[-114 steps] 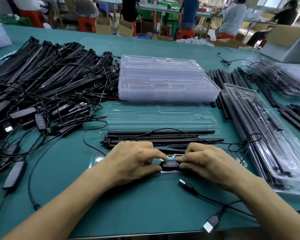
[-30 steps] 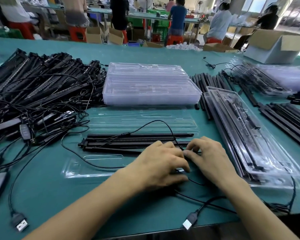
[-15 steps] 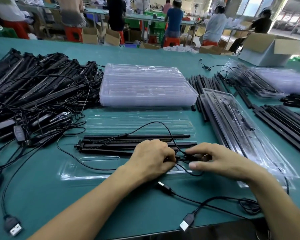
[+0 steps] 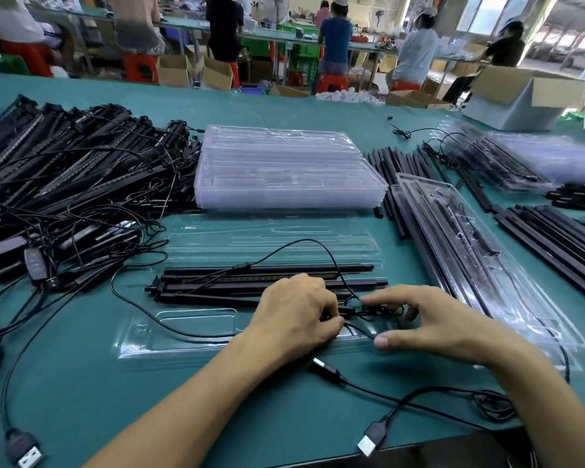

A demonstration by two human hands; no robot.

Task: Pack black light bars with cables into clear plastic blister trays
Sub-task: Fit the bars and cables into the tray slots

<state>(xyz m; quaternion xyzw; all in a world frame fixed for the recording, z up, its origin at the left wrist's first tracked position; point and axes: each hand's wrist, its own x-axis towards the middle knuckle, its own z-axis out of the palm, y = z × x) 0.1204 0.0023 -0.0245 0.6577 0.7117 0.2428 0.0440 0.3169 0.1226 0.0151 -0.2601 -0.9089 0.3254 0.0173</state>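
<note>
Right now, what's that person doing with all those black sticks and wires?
A person is packing light bars into a clear tray. The bars lie on it; the left hand pinches their cable while the right hand arches over the bundle. More bars are piled at left, spare trays stacked behind.

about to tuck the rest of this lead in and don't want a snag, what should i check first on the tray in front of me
1. Grip on the cable: left hand pinches it beside the light bars. Ok.
2. Right hand free to guide: thumb and forefinger are spread, forefinger on the cable. Ok.
3. Bars seated in the open tray: they lie across it, but the grooves are hidden. Cannot tell.
4. Slack gathered: a loop arches over the bars. Not ok.
5. USB plug by the right forearm in the tray: it lies at the table's near edge. Not ok.
</note>
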